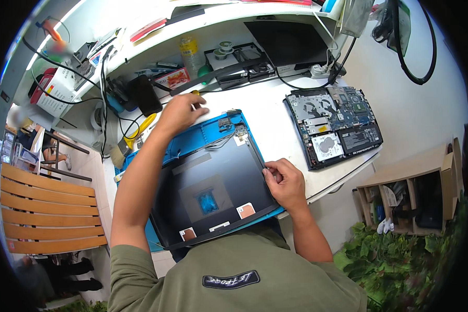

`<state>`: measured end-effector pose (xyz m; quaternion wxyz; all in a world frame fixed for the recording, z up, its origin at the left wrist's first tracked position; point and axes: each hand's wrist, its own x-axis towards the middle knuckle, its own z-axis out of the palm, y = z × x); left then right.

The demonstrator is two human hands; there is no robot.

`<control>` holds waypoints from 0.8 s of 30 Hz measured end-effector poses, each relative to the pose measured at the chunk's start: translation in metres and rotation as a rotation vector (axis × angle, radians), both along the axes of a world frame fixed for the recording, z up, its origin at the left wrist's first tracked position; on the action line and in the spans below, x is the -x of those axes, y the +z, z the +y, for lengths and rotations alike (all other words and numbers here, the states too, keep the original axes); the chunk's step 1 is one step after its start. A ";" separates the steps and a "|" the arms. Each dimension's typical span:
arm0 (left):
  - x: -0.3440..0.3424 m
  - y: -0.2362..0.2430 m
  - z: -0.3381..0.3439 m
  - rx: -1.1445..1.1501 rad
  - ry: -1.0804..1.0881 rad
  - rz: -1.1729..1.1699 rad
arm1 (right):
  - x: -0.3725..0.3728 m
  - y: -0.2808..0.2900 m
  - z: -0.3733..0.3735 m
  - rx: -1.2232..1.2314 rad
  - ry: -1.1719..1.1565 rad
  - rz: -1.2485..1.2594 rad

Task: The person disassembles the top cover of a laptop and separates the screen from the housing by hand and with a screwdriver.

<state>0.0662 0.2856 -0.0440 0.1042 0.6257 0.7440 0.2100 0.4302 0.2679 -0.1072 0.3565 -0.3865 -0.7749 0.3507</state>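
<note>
A black laptop lid (221, 179), its inner side up, lies tilted across a blue mat (203, 134) at the table's near edge, close to my body. Thin cables and a small hinge part (235, 122) show along its far side. My left hand (181, 115) hovers over the mat's far edge, fingers bent and apart, with nothing visible in them. At the lid's right edge my right hand (287, 184) is closed, thumb and fingertips against the rim. Beyond the left hand lies a long black plastic strip (218, 76).
An opened laptop base (335, 127) with exposed board, drive and battery sits at the right. Behind stand a dark screen (288, 42), a yellow-labelled bottle (191, 56) and a phone (144, 95). A brush (120, 151) lies left. A wooden bench (52, 210) stands beyond.
</note>
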 end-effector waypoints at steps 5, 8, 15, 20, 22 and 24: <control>-0.041 0.002 0.015 0.169 -0.099 0.055 | -0.001 0.001 0.001 -0.006 0.005 0.001; -0.049 0.004 0.017 0.176 -0.103 0.090 | -0.001 0.001 0.001 0.008 0.011 0.010; -0.052 -0.001 0.016 0.173 -0.081 0.158 | -0.002 0.001 0.001 0.006 0.013 0.030; -0.054 0.005 0.009 0.191 -0.062 0.139 | -0.001 0.000 0.000 0.019 0.022 0.024; -0.055 0.012 0.008 0.202 -0.051 0.059 | -0.003 0.001 0.001 0.007 0.018 0.025; -0.050 0.013 0.002 0.179 -0.030 -0.071 | -0.003 0.000 0.001 -0.008 0.016 0.031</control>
